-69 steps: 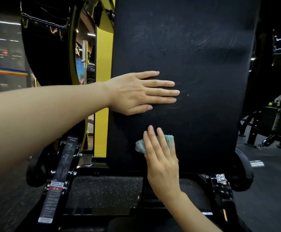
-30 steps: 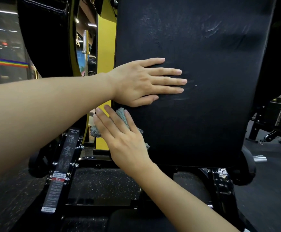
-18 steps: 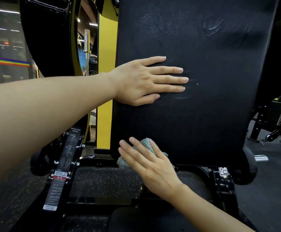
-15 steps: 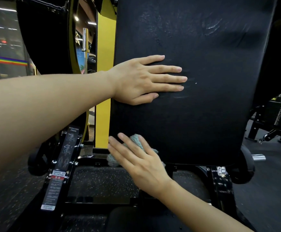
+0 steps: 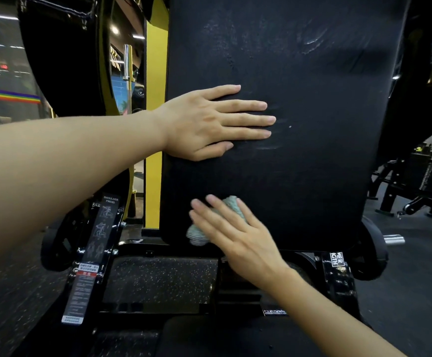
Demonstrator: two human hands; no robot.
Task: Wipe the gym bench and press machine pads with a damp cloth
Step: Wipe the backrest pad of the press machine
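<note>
A tall black back pad (image 5: 299, 163) of the shoulder press machine fills the middle of the view, with faint damp streaks near its top. My left hand (image 5: 209, 122) lies flat on the pad's left side, fingers straight and pointing right. My right hand (image 5: 235, 233) presses a bunched teal cloth (image 5: 196, 234) against the pad's lower left part with straight fingers. The cloth shows only past my fingertips and beside my palm. The black seat pad (image 5: 235, 338) is at the bottom edge.
A black frame post with a "SHOULDER PRESS" label (image 5: 91, 253) stands at lower left. A yellow upright (image 5: 155, 73) rises behind the pad's left edge. Speckled rubber floor (image 5: 158, 282) shows under the frame. Other black machines (image 5: 420, 181) stand at the right.
My right hand with the cloth has slid right and slightly up along the pad's lower edge. Before that it swept from mid-left down to the bottom. My left hand has stayed put.
</note>
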